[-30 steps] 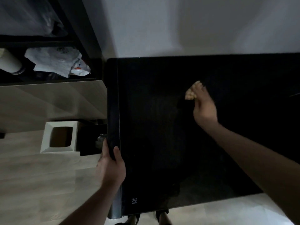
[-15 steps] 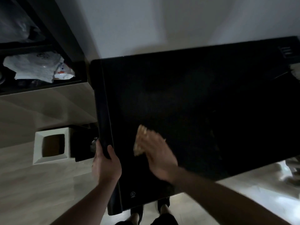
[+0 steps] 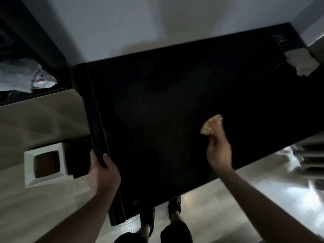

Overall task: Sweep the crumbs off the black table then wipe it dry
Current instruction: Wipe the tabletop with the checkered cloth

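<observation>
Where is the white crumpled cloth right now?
In the head view, the white crumpled cloth lies at the far right corner of the black table, well beyond the right hand and its tan sponge.

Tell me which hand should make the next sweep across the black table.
Right. The right hand already holds the tan cloth over the black table; the left hand is gripping the table's left edge.

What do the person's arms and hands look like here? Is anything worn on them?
Both forearms are bare up to where the picture ends: no sleeves show. The left hand and the right hand wear no gloves. I see no watch, ring or bracelet, though the picture is dim and slightly blurred.
</observation>
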`<state>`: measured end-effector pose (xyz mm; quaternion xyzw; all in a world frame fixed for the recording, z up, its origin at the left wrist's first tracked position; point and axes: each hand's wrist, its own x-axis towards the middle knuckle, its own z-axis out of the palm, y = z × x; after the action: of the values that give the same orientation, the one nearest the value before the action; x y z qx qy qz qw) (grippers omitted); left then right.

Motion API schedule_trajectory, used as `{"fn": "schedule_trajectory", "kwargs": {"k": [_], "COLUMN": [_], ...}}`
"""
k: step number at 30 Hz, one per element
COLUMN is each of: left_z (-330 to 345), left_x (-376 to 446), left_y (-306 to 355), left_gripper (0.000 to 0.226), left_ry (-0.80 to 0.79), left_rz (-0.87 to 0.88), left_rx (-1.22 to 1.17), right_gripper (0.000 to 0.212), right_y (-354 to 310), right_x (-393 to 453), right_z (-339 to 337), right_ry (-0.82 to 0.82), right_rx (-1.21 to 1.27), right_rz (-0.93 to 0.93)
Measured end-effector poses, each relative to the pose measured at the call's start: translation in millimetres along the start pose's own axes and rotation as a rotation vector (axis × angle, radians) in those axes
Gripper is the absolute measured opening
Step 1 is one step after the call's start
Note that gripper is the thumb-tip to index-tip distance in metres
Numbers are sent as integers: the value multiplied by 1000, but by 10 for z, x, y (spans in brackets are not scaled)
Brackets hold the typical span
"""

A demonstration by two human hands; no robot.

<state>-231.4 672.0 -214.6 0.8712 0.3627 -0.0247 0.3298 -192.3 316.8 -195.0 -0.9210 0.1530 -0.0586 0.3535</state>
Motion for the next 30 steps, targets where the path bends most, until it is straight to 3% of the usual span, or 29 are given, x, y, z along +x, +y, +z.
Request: {"fn": "schedule_trajectory", "kwargs": {"k": [2, 4, 9, 15, 22, 26, 30], "left_z": [12, 20, 10, -4, -21, -25, -40], "left_x": [-1, -2, -3, -16, -42, -43, -63], "left_y": [-3, -1, -10, 37, 69, 67, 80], "left_gripper": [50, 52, 51, 53, 53, 50, 48], "left_ry": [-9, -16, -13, -16, -25, -13, -28], "left_rz": [-15, -30, -24, -58, -52, -66, -40], "left_rx": [-1, 14, 2, 22, 32, 39, 28], "right_gripper": [50, 56, 66, 66, 68, 68, 53], "right_y": [449, 728, 556, -125, -812, -735, -361], "right_x": [168, 128, -199, -1105, -1906, -1473, -483], "right_z": [-270, -392, -62, 556, 1070, 816, 289], "right_ry": [62, 11, -34, -181, -412, -257, 17], "right_rx": [-177, -344, -426, -399, -62, 203, 127], "right_rz": [147, 202, 268, 31, -315, -199, -136]}}
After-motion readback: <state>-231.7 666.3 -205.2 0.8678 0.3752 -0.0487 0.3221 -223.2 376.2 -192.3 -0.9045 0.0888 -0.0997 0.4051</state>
